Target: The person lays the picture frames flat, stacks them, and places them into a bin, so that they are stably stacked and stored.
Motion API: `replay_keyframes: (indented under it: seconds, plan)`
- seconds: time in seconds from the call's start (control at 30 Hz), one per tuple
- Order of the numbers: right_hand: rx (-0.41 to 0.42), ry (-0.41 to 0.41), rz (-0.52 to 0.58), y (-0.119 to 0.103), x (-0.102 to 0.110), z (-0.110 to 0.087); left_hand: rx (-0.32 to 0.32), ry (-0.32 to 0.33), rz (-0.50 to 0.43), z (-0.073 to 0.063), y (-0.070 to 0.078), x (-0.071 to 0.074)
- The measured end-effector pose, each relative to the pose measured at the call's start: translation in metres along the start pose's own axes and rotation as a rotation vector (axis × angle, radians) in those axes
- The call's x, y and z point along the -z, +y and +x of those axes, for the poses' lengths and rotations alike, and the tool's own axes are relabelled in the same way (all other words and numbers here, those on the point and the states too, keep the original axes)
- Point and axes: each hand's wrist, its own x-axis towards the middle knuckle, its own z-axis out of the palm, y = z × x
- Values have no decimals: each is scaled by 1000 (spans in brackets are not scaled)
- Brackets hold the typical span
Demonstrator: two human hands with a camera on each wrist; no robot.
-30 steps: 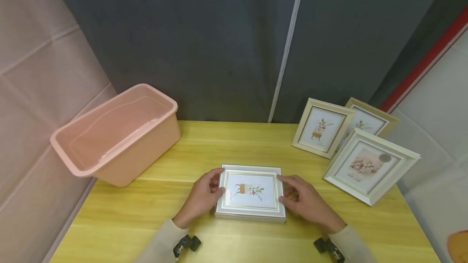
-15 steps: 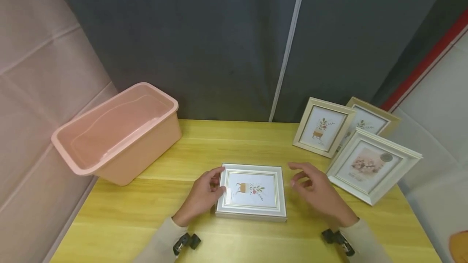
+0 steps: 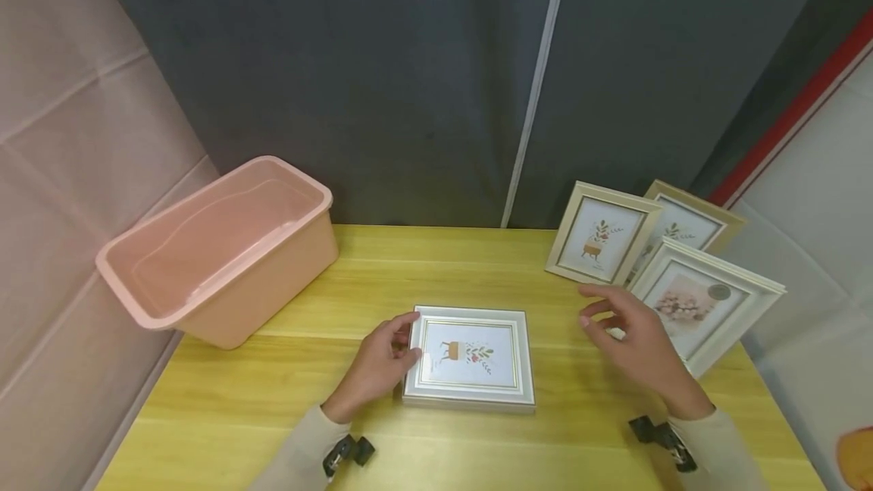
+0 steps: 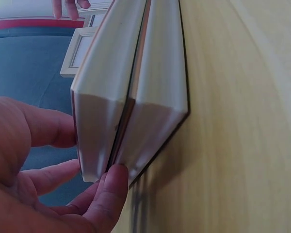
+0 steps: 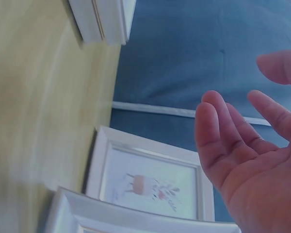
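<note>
Two light-coloured picture frames (image 3: 470, 357) lie stacked flat on the wooden table, the upper one showing a plant print. At their left end is my left hand (image 3: 377, 358). Its thumb (image 4: 53, 127) rests at the top edge, while other fingertips (image 4: 114, 182) touch the end side by the seam between the frames. My right hand (image 3: 634, 332) is held in the air to the right, its fingers loosely bent and nothing in them. It overlaps a white frame with a blossom print (image 3: 712, 305) in the head view. Behind stands a beige frame (image 3: 603, 237).
Another tan-edged frame (image 3: 689, 222) stands at the back right, partly hidden by the other two. A pink plastic bin (image 3: 266, 271) occupies the back left of the table (image 3: 436, 267). Dark grey cloth (image 3: 355, 82) hangs along the table's far edge.
My right hand has let go of the stack's right end and moved right toward the standing frames. My left hand has stayed at the left end.
</note>
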Motion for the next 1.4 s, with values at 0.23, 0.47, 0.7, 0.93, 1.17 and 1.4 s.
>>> replay_keyframes:
  seconds: [0.23,0.47,0.7,0.93,1.17,1.4]
  plan:
    - [16,37,-40,-5,19,4,-16,-2,-19,0,0,1]
    - [62,105,-105,0,43,9,-17,-13,-29,0,-2,0]
    - [91,196,-149,9,72,10,-31,-28,-34,1,-3,1]
    - [106,293,-200,21,92,9,-10,-16,-64,0,-1,2]
    - [76,377,-328,38,107,6,6,-24,-81,1,-2,2]
    - [-32,389,-374,53,119,-1,6,-23,-68,0,-3,2]
